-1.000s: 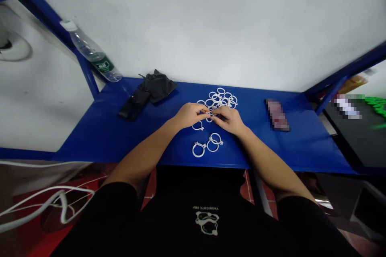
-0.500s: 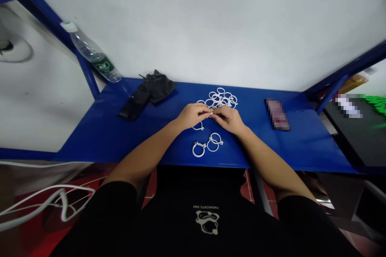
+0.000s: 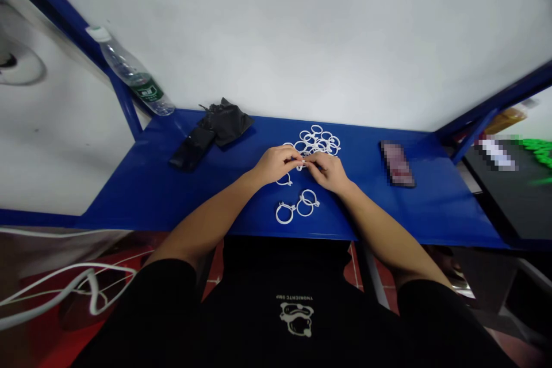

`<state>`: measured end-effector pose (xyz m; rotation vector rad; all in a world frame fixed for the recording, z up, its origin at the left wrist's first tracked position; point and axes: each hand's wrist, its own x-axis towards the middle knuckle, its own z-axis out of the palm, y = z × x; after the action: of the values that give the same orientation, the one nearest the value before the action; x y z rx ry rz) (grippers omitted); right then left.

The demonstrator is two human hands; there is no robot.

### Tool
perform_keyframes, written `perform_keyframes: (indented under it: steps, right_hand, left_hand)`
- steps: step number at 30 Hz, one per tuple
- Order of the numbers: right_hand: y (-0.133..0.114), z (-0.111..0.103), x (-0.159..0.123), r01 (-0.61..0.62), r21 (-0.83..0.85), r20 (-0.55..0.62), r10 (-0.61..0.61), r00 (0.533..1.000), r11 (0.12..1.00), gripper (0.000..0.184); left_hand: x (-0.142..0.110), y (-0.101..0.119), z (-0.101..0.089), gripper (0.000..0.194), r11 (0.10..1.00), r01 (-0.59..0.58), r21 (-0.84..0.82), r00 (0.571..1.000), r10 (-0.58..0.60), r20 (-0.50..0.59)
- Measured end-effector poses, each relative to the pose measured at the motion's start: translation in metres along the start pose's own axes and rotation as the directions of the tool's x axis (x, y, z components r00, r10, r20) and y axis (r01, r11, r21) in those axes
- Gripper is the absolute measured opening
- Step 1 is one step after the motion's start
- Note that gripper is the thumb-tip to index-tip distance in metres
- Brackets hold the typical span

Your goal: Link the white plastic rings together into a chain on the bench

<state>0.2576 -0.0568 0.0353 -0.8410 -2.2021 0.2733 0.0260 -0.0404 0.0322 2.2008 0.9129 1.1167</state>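
My left hand (image 3: 273,164) and my right hand (image 3: 328,171) meet over the blue table (image 3: 142,190), fingertips pinched together on a small white plastic ring (image 3: 302,163). Behind the hands lies a pile of several white rings (image 3: 317,139). Just under my left hand another white ring (image 3: 284,180) peeks out. Nearer to me, three linked white rings (image 3: 297,207) lie flat on the table.
A black phone (image 3: 192,148) and a crumpled black cloth (image 3: 226,121) lie at the back left. A clear water bottle (image 3: 133,77) leans on the blue frame post. A blurred phone-like object (image 3: 397,164) lies at the right. White cables (image 3: 64,293) trail on the floor.
Both hands stay pinched on the small ring with only slight finger movement; nothing else has moved.
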Motion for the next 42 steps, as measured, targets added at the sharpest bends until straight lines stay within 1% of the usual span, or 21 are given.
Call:
perform_keyframes:
  steps: [5, 8, 11, 12, 14, 16, 18, 19, 20, 21, 22, 23, 25, 27, 29, 31, 33, 36, 42]
  right_hand:
    - [0.0, 0.001, 0.0, -0.044, 0.006, 0.026, 0.043, 0.999, 0.999, 0.021]
    - [-0.002, 0.002, 0.001, -0.048, 0.017, 0.001, 0.048, 0.999, 0.999, 0.02]
    - [-0.001, 0.0, 0.002, -0.074, -0.022, -0.059, 0.073, 0.996, 0.997, 0.02]
    - [0.001, -0.002, 0.002, -0.091, -0.05, -0.093, 0.086, 0.992, 0.995, 0.02]
    - [0.007, -0.007, 0.002, -0.135, -0.113, -0.174, 0.114, 0.978, 0.984, 0.02]
    - [0.015, -0.013, 0.001, -0.185, -0.155, -0.26, 0.141, 0.955, 0.97, 0.021]
    - [0.022, -0.017, -0.001, -0.231, -0.162, -0.32, 0.17, 0.932, 0.959, 0.021]
    - [0.025, -0.018, -0.001, -0.245, -0.156, -0.337, 0.181, 0.924, 0.957, 0.021]
    - [0.026, -0.018, -0.001, -0.249, -0.148, -0.34, 0.188, 0.922, 0.957, 0.02]
    - [0.026, -0.018, -0.001, -0.244, -0.139, -0.33, 0.188, 0.925, 0.96, 0.02]
    - [0.024, -0.017, -0.001, -0.231, -0.131, -0.309, 0.182, 0.934, 0.964, 0.019]
    - [0.022, -0.016, -0.001, -0.209, -0.123, -0.281, 0.168, 0.945, 0.97, 0.019]
    - [0.014, -0.013, 0.0, -0.154, -0.102, -0.203, 0.131, 0.97, 0.983, 0.02]
    - [0.007, -0.009, 0.0, -0.09, -0.067, -0.107, 0.083, 0.991, 0.994, 0.02]
    - [0.0, -0.006, 0.001, -0.042, -0.027, -0.009, 0.041, 0.999, 0.999, 0.02]
    - [-0.003, -0.004, 0.002, -0.022, -0.002, 0.056, 0.022, 0.998, 1.0, 0.021]
    - [-0.004, -0.003, 0.002, -0.022, 0.004, 0.077, 0.022, 0.997, 1.0, 0.023]
    - [-0.002, -0.003, 0.002, -0.012, -0.004, 0.073, 0.012, 0.997, 1.0, 0.027]
    - [-0.002, -0.004, 0.0, 0.01, -0.035, 0.084, -0.007, 0.996, 0.999, 0.025]
  left_hand:
    - [0.001, 0.003, -0.002, 0.011, 0.999, -0.014, 0.03, 0.999, 0.013, 0.039]
    - [0.001, 0.002, -0.004, 0.012, 0.999, -0.024, 0.044, 0.999, 0.022, 0.04]
    - [0.001, 0.001, -0.01, 0.011, 0.995, -0.001, 0.1, 0.999, -0.003, 0.039]
    - [0.001, 0.001, -0.014, 0.015, 0.993, 0.014, 0.12, 0.998, -0.02, 0.052]
    - [0.001, 0.002, -0.023, 0.026, 0.989, 0.033, 0.146, 0.991, -0.051, 0.12]
    - [0.001, 0.003, -0.032, 0.031, 0.988, 0.022, 0.155, 0.962, -0.064, 0.267]
    - [0.001, 0.003, -0.037, 0.035, 0.986, 0.023, 0.162, 0.905, -0.089, 0.415]
    - [0.001, 0.002, -0.039, 0.034, 0.985, 0.027, 0.169, 0.877, -0.104, 0.47]
    - [0.0, 0.001, -0.039, 0.03, 0.984, 0.031, 0.177, 0.854, -0.118, 0.507]
    - [0.0, -0.001, -0.038, 0.023, 0.982, 0.033, 0.188, 0.841, -0.129, 0.526]
    - [0.0, -0.003, -0.037, 0.015, 0.979, 0.031, 0.201, 0.837, -0.135, 0.53]
    - [0.0, -0.004, -0.035, 0.008, 0.976, 0.027, 0.217, 0.842, -0.139, 0.521]
    - [0.0, -0.006, -0.031, 0.009, 0.971, 0.018, 0.238, 0.875, -0.131, 0.467]
    - [0.001, -0.006, -0.028, 0.011, 0.975, 0.013, 0.222, 0.925, -0.096, 0.368]
    - [0.001, -0.003, -0.024, 0.012, 0.987, -0.005, 0.158, 0.97, -0.034, 0.239]
    - [0.0, 0.0, -0.019, 0.013, 0.995, -0.045, 0.087, 0.991, 0.034, 0.128]
    - [0.0, 0.002, -0.014, 0.014, 0.995, -0.095, 0.04, 0.994, 0.092, 0.064]
    - [0.0, 0.002, -0.009, 0.014, 0.993, -0.118, 0.005, 0.992, 0.118, 0.053]
    - [0.001, 0.004, -0.009, 0.014, 0.998, -0.063, -0.032, 0.993, 0.066, 0.095]
